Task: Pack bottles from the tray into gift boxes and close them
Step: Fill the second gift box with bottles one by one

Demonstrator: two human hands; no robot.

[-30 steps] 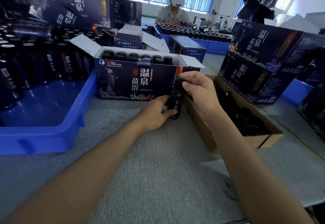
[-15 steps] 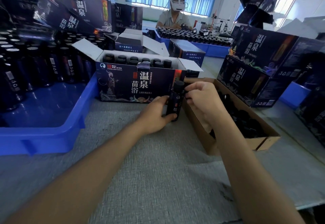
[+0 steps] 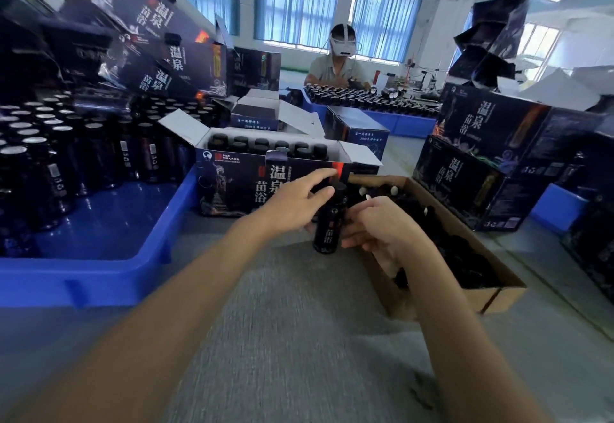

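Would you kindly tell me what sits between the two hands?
In the head view, one dark bottle is between the left hand and right hand.

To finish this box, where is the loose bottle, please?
Head view, centre: the bottle stands between left hand and right hand, before the open gift box.

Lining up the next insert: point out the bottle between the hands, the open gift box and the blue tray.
bottle (image 3: 329, 230): head view, on its label.
open gift box (image 3: 236, 186): head view, on its front panel.
blue tray (image 3: 86, 281): head view, on its near wall.
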